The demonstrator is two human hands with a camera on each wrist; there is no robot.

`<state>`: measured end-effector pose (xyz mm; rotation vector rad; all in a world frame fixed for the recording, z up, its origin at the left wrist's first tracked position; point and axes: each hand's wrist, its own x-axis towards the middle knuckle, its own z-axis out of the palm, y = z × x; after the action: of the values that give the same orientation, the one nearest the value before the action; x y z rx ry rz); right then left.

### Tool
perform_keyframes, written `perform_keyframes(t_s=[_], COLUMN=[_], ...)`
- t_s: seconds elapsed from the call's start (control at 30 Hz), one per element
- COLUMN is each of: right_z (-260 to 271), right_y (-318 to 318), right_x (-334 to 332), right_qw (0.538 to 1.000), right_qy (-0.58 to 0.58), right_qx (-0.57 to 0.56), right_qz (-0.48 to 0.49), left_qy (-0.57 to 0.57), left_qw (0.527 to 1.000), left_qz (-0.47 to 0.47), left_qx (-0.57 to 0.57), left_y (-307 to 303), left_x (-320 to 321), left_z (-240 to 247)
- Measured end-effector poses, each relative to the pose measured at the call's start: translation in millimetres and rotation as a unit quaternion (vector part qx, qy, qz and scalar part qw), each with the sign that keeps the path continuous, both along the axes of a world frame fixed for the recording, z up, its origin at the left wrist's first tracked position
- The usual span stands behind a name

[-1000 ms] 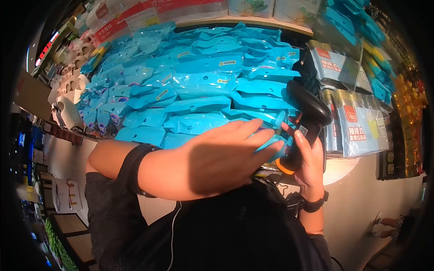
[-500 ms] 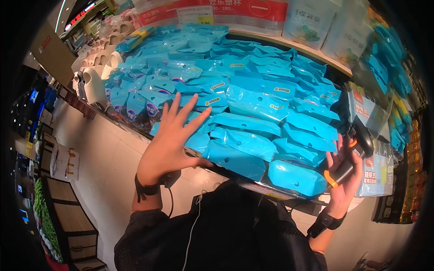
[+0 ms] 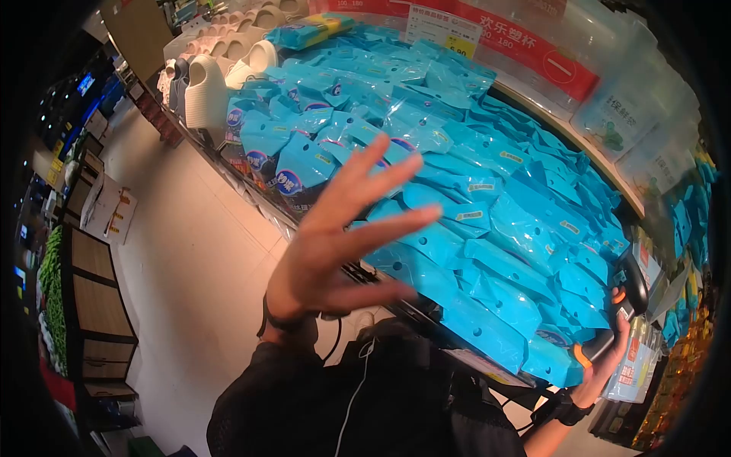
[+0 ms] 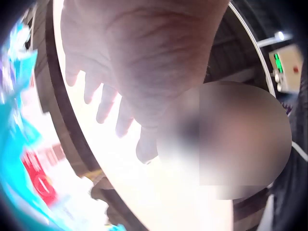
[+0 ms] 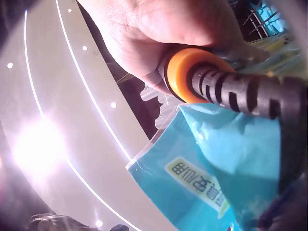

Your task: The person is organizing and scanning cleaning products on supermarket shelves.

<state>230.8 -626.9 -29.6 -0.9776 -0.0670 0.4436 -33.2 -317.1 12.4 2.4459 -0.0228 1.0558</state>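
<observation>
My left hand [image 3: 335, 236] hovers over the near left part of a display of blue packets [image 3: 487, 263], fingers spread apart and thumb out, holding nothing. In the left wrist view the palm [image 4: 139, 53] shows from below with the fingers extended. At the right end of the display my right hand [image 3: 605, 373] grips a black handheld barcode scanner [image 3: 630, 288] with an orange ring at the foot of its handle. The right wrist view shows that ring and the scanner's ribbed cable end [image 5: 236, 91] just over a blue packet [image 5: 192, 178] with a yellow-green label.
Pale slippers [image 3: 207, 91] stand at the display's far left end. Behind the packets runs a shelf edge [image 3: 560, 129] with clear bags of goods and a price card [image 3: 442, 34]. Boxed goods [image 3: 636, 365] stand at the right. Tiled floor [image 3: 190, 228] lies on the left.
My left hand has left the packets beside the scanner, swung to the left and spread its fingers. The head view has turned left. The right hand still grips the scanner.
</observation>
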Motion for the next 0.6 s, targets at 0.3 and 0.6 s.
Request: perform_keyframes(t_s=[0.3,0.6], right_z=[-17,-45], right_y=[-16,-62], right_x=[-7,33], right_qw=[0.834,0.708], right_qy=[-0.443,-0.557], right_qx=[-0.329,-0.424], right_qz=[-0.014,-0.092], left_qy=[0.063,0.222], left_qw=[0.981,0.971], left_qz=[0.174,-0.043], left_qx=[0.056,-0.072], left_y=[66,104], left_x=[10,-39], left_z=[-32,37])
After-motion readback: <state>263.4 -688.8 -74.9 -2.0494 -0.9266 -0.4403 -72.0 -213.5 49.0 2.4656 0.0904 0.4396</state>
